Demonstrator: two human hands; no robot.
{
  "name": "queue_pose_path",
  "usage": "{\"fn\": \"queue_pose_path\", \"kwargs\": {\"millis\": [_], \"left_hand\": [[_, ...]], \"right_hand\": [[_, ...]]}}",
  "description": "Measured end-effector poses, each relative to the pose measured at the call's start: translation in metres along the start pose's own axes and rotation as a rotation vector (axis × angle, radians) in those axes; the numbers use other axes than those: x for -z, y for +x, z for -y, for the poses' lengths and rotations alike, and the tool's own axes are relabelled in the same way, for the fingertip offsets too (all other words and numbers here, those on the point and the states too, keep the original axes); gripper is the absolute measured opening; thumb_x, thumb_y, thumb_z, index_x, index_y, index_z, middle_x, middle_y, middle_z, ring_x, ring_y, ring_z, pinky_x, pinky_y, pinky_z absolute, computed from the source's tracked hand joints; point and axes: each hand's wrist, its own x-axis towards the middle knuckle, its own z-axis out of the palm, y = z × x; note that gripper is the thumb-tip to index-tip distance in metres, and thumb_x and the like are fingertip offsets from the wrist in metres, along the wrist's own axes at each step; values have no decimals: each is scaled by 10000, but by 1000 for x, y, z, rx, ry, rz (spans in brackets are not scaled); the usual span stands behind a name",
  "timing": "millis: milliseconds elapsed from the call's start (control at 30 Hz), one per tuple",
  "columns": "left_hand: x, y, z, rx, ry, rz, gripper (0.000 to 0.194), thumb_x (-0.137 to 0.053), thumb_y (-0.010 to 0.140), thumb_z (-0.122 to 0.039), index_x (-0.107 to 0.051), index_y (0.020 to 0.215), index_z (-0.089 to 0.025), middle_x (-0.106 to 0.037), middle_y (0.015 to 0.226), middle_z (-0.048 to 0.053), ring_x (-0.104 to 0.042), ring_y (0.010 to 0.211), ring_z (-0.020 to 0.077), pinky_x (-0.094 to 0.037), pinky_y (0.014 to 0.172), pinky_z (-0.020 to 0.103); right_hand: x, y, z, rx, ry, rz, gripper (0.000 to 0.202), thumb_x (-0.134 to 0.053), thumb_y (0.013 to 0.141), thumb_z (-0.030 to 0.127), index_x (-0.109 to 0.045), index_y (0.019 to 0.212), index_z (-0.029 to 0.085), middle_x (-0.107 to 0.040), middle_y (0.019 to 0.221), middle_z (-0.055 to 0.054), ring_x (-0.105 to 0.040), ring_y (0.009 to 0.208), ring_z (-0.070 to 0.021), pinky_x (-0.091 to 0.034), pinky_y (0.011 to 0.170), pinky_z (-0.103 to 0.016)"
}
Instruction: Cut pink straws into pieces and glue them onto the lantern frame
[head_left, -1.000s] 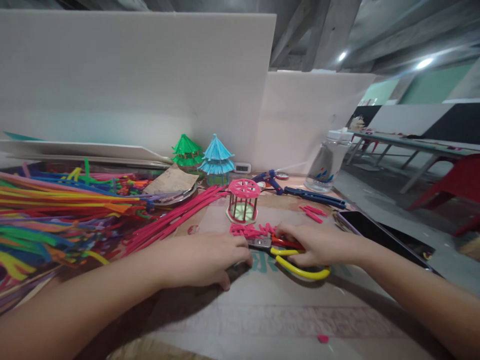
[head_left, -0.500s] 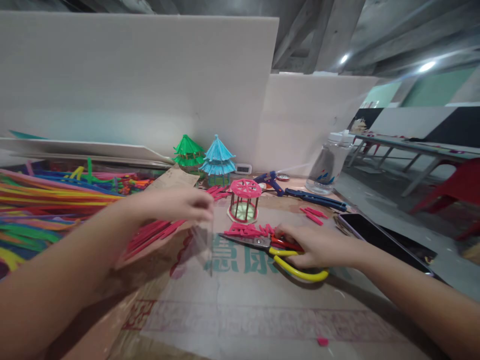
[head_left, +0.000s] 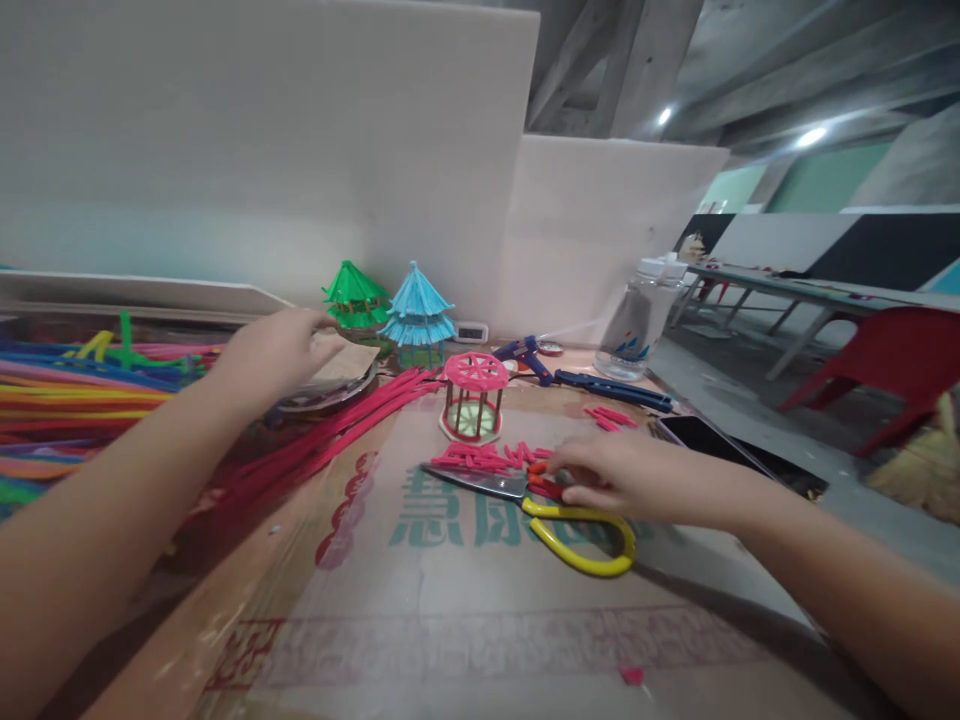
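Note:
My left hand (head_left: 281,350) is over a round tray (head_left: 330,395) with brown paper at the left, fingers bent together; what they hold, if anything, is hidden. My right hand (head_left: 600,472) has its curled fingertips at the red-orange grips of a tool (head_left: 544,482). Scissors with yellow handles (head_left: 581,540) lie beside that hand, blades pointing left. Short pink pieces (head_left: 480,458) lie just behind the blades. Behind them stands a small round frame (head_left: 475,395) with a pink spoked top, brown posts and a pale base.
Long pink strips (head_left: 360,415) and a multicoloured pile (head_left: 82,400) lie left. Behind stand green (head_left: 356,295) and blue (head_left: 417,310) pavilion models, with a glue gun (head_left: 529,355), dark-blue tool (head_left: 615,390) and bottle (head_left: 637,320) to their right. A phone (head_left: 712,445) lies at right.
My left hand has moved left and back, away from the middle to the tray. My right hand stays by the scissors, its fingers slightly shifted. The whole view has shifted a little.

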Motion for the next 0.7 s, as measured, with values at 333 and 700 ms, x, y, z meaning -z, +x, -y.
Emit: {"fn": "queue_pose_path", "kwargs": {"millis": [333,700], "left_hand": [[-109,-59,-96,-114,-978,278,839,-692,792,-498,-362,1493,-176,-506,1501,186,-548,1343,328,-439,1132,523],[-110,-64,-93,-171,-847,276,346,-653,842,-447,-605,1060,-183,-675,1016,60,-678,961,250,-571,845,382]], "right_hand": [[29,-7,-94,-475,-304,-409,245,-492,928,253,-719,991,188,-751,974,-87,-652,831,-216,-379,660,-276],[21,-6,-110,-527,-270,-289,223,-522,905,285,-714,978,197,-760,970,-79,-664,826,-217,-389,655,-273]]}}
